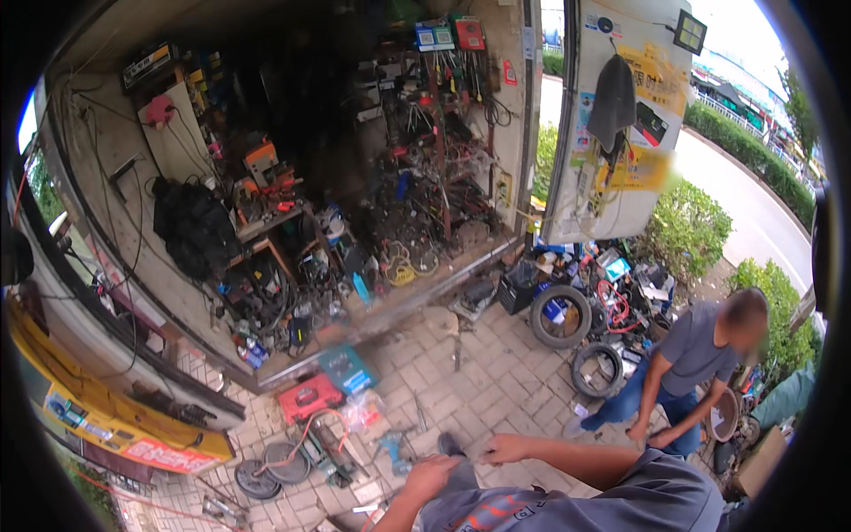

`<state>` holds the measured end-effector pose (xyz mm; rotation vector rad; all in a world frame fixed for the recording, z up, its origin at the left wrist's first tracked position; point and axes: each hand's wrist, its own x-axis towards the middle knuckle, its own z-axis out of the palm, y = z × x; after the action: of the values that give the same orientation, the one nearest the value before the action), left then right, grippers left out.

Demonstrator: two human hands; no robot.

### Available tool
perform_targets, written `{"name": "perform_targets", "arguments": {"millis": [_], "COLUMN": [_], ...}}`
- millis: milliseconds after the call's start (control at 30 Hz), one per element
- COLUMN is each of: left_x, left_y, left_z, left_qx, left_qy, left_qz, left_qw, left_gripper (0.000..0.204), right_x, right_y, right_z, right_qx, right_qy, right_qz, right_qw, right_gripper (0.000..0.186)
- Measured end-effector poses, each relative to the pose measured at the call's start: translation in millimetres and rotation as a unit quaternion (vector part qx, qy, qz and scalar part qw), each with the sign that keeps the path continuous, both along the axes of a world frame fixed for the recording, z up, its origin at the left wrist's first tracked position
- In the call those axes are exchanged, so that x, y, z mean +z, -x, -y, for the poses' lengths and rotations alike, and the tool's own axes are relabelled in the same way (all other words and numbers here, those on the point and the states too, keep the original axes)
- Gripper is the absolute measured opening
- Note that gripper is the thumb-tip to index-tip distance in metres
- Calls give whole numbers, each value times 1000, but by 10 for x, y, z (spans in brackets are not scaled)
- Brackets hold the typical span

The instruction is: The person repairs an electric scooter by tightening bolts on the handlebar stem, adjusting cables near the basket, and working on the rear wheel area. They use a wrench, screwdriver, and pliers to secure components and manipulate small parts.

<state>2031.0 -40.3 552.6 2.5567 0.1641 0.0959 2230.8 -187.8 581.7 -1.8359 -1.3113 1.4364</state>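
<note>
Teal pistol-shaped tool (pixel 394 450) on brick paving (pixel 496 368), well in from its edge, near left hand (pixel 429 477); cannot tell either that grip or right hand (pixel 507 449).

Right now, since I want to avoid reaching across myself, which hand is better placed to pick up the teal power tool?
Probably your left hand: in view it is nearer the teal power tool, which lies to its left. Your right hand is farther right and would likely cross the left.
</note>
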Motion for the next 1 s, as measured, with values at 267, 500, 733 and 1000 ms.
{"name": "perform_targets", "arguments": {"millis": [267,500,733,1000], "left_x": [837,246,-882,-1300], "left_y": [-2355,-2973,-2337,-2785], "left_z": [-1686,-2818,-2225,-1781], "left_qx": [41,354,454,490], "left_qy": [-140,4,122,167], "left_qz": [120,102,-118,-184], "left_qw": [982,930,875,836], "left_gripper": [25,26,32,19], "right_x": [-138,123,477,91], "right_y": [-2187,-5400,-7322,-7934], "right_z": [-1752,-4231,-6225,-6790], "right_qx": [59,-377,-468,-488], "right_qy": [-87,-361,-307,-334], "right_qz": [232,253,249,182], "right_qw": [967,815,791,785], "right_gripper": [24,18,23,22]}}
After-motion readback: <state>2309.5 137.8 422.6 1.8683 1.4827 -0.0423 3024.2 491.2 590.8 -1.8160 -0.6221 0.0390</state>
